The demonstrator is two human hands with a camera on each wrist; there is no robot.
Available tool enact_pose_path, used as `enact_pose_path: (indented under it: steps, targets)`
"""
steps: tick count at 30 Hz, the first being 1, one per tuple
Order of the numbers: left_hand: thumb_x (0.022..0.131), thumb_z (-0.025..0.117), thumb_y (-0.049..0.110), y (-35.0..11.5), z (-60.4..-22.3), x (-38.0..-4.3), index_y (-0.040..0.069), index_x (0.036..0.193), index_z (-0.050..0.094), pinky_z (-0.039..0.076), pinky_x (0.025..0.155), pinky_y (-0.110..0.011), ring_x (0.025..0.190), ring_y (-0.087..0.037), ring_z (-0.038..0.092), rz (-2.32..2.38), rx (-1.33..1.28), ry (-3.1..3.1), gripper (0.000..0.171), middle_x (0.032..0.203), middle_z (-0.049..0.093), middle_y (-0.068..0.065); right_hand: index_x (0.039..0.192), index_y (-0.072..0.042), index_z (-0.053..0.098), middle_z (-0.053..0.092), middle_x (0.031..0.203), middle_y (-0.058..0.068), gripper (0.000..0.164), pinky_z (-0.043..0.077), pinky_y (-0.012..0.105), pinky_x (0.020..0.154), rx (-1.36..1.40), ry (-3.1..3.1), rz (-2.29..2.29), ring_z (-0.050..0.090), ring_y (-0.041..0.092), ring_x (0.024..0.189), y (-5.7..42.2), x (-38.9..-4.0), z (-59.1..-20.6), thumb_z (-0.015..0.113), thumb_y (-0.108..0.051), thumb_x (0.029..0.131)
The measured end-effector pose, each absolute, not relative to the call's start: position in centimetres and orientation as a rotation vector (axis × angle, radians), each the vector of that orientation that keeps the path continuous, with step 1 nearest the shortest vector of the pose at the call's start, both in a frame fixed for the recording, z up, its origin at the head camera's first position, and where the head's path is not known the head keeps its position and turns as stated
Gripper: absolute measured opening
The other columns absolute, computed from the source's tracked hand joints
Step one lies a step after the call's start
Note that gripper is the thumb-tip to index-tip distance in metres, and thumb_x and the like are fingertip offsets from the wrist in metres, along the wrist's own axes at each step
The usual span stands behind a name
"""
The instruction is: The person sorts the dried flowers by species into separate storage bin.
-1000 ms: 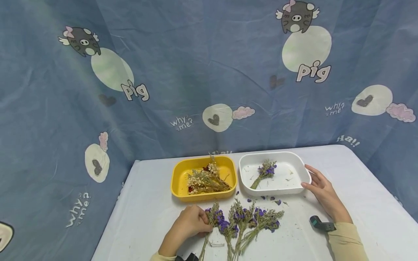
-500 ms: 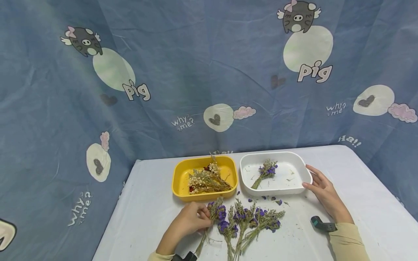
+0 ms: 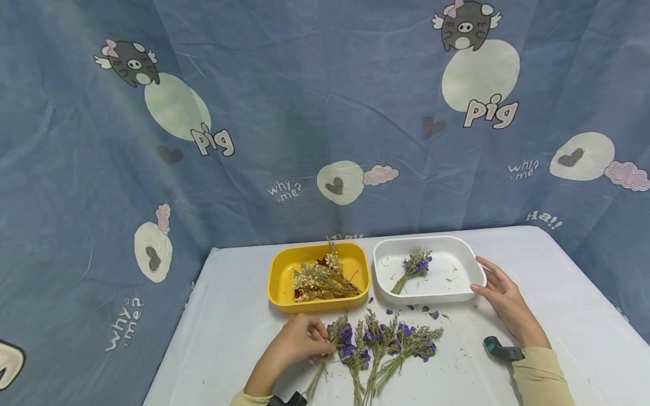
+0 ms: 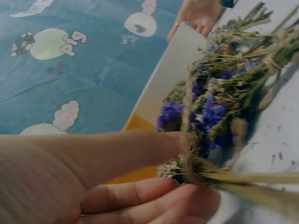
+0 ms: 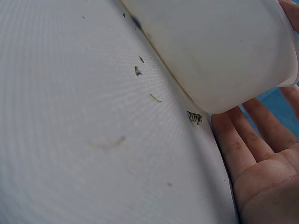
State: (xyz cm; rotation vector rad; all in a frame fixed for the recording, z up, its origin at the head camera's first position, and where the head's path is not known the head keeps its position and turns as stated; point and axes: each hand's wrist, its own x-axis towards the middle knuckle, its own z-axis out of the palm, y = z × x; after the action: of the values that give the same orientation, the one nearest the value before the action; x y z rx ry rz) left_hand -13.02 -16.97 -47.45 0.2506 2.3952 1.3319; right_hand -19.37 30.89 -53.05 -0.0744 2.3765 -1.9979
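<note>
White cloth is covering a table, seen from above, with two trays sitting side by side near its far edge. Cream and dark-red dried flowers [image 3: 322, 282] are lying in the yellow tray [image 3: 318, 308], on the left. One purple-flowered bunch [image 3: 417, 265] is resting in the white tray [image 3: 431, 299], on the right.

Closer than the trays, toward the near edge, which is out of view, the left hand [image 3: 302, 341] is pinching another purple bunch, the held bunch [image 3: 339, 321], between thumb and fingers. Over the past second it is shifting this bunch slightly toward the far edge, and the stems are slanting more. What look like three more bunches [image 3: 376, 336] are lying just to its right. The right hand [image 3: 503, 296] is staying spread against the right end of the white tray, fingers straight. This suggests that the work is still at the stage of handling one bunch while the tray is being steadied.

The left wrist view is showing what the head view is barely revealing: twine [image 4: 186, 112] is wrapping the stems at the pinch. Whether the bunch is clearing the cloth, I cannot tell. The right wrist view is adding small plant scraps [image 5: 137, 71] scattered beside the tray's lower edge.
</note>
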Motion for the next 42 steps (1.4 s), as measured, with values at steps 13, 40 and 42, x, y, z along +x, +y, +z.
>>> enact_pose_path:
  steps: [13,40,42]
  targets:
    - [0.074,0.088,0.005,-16.8,-48.0,-13.1,0.004,0.085,0.071,0.053,0.051,-0.027,0.055,-0.013,0.063,1.259,0.319,2.401,0.021,0.069,0.073,-0.002,0.165,-0.032,0.024,0.018,0.173,0.016,0.078,0.043,0.005,0.104,-0.054,2.391,-1.97,0.038,0.003,0.151,30.9,-19.4,-53.0,0.067,-0.019,0.101]
    - [0.082,0.086,0.01,-17.8,-46.2,-13.3,-0.001,0.1,0.071,0.061,0.053,-0.028,0.058,-0.01,0.065,1.434,0.394,2.312,0.026,0.08,0.072,-0.003,0.166,-0.03,0.023,0.018,0.172,0.02,0.079,0.042,0.005,0.105,-0.059,2.456,-1.933,0.038,0.004,0.151,30.8,-19.2,-53.0,0.068,-0.021,0.101]
    - [0.083,0.086,0.01,-17.8,-46.0,-13.3,0.0,0.101,0.071,0.061,0.054,-0.029,0.059,-0.011,0.065,1.446,0.395,2.307,0.025,0.081,0.073,-0.003,0.166,-0.031,0.022,0.018,0.172,0.019,0.079,0.042,0.006,0.106,-0.051,2.46,-1.921,0.037,0.009,0.154,30.8,-19.2,-53.0,0.067,-0.022,0.101]
